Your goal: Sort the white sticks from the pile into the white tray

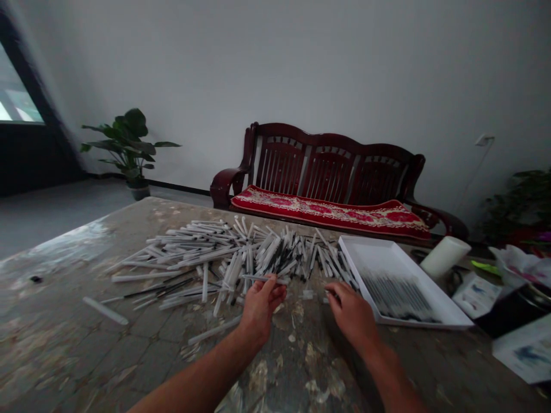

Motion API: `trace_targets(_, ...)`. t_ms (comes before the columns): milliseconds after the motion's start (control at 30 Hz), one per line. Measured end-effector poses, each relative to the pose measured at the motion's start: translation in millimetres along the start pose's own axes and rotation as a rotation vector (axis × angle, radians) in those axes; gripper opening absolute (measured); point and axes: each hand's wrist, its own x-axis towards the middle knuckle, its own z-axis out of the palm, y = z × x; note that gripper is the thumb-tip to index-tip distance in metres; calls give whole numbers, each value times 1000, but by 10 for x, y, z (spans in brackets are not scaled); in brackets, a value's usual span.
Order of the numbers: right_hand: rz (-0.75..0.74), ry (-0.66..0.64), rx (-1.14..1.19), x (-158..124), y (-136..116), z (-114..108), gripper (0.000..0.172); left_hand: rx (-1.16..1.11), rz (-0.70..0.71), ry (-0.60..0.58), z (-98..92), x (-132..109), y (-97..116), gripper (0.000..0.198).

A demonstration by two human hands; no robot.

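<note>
A loose heap of slender white sticks with black tips (pixel 241 258), possibly brushes, lies crisscrossed on a worn, stained tabletop (pixel 77 350). My left hand (pixel 260 307) is at the heap's near edge, pinching one thin stick (pixel 262 279) between thumb and fingers. My right hand (pixel 350 312) is beside the left rim of a white rectangular tray (pixel 379 258), its curled fingertips close together. Whether they hold anything is hidden. Neat rows of black-tipped sticks (pixel 396 295) lie inside the tray.
A white cylinder (pixel 445 257) stands past the tray, and papers and a dark box (pixel 503 310) crowd the right table edge. A single stray stick (pixel 105 310) lies left. Behind the table are a red-cushioned wooden bench (pixel 331 183) and potted plants (pixel 129 149).
</note>
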Motion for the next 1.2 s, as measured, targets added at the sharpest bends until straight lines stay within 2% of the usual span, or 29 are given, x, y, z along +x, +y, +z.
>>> trace_targets(100, -76, -96, -51, -8, 27, -95, 24, 10, -4, 8, 3, -7, -4, 12)
trace_targets(267, -64, -222, -26, 28, 59, -210, 23, 4, -8, 14, 9, 1, 1, 11)
trace_targets(367, -63, -271, -1, 121, -6, -208, 23, -1, 0, 12, 5, 15, -8, 12)
trace_targets(633, -185, -263, -177, 593, -549, 121, 31, -9, 6, 19, -4, 34, -23, 11)
trace_targets(733, -216, -289, -230, 720, -680, 235, 34, -5, 5, 19, 1, 32, -14, 8)
trace_targets(967, -237, -305, -257, 803, -688, 311, 39, -7, -3, 24, 11, 27, -21, 7)
trace_targets(1200, -264, -316, -257, 655, -647, 282, 36, -3, -21, -6, 17, 32, -42, 6)
